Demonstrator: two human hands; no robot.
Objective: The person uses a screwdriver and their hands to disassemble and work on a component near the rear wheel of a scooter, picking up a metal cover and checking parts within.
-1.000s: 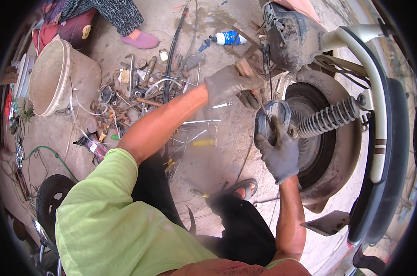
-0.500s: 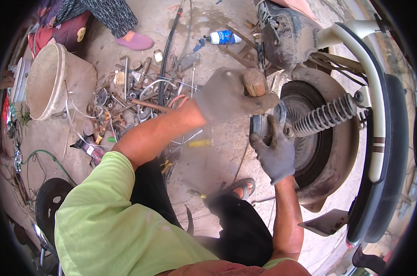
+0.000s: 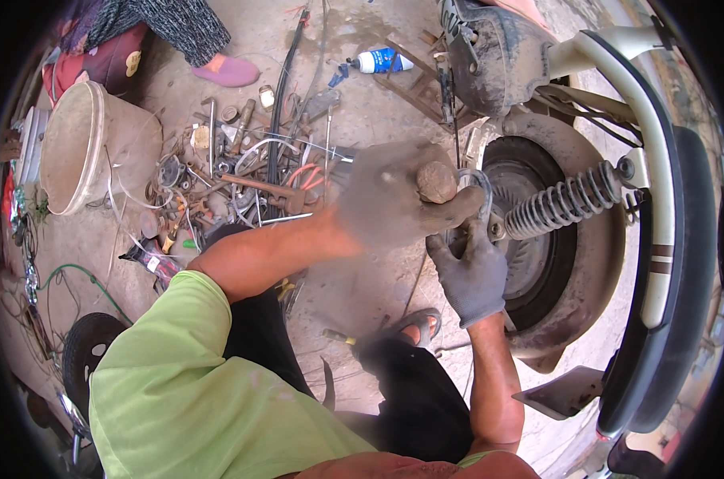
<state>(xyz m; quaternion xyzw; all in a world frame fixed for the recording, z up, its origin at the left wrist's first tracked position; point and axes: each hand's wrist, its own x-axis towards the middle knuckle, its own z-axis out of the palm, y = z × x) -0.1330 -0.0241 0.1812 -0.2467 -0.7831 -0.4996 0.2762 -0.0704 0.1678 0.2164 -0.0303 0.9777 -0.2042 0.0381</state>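
Observation:
My left hand [image 3: 402,195], in a grey work glove and slightly blurred, is closed round a tool with a round wooden handle [image 3: 436,182]. The handle's end faces up, and the tool's head is hidden beneath the hand. Just below it, my gloved right hand [image 3: 472,275] has thumb and fingers closed on a curved metal part [image 3: 485,191] beside the wheel hub; the left hand covers much of this part. The wheel [image 3: 537,279] of a scooter stands right of both hands, with a coil-spring shock absorber [image 3: 565,205] angled across it.
Scattered tools and metal parts [image 3: 242,172] cover the floor on the left, near a dirty white bucket [image 3: 98,148]. A blue-and-white bottle [image 3: 382,61] lies farther off. Another person's foot in a pink shoe [image 3: 228,70] is at upper left. The scooter's pale frame [image 3: 657,271] rises at right.
My left hand and the wooden handle have shifted slightly left and down, with the handle's end now facing more toward the view. My right hand stays by the hub. The view has shifted slightly.

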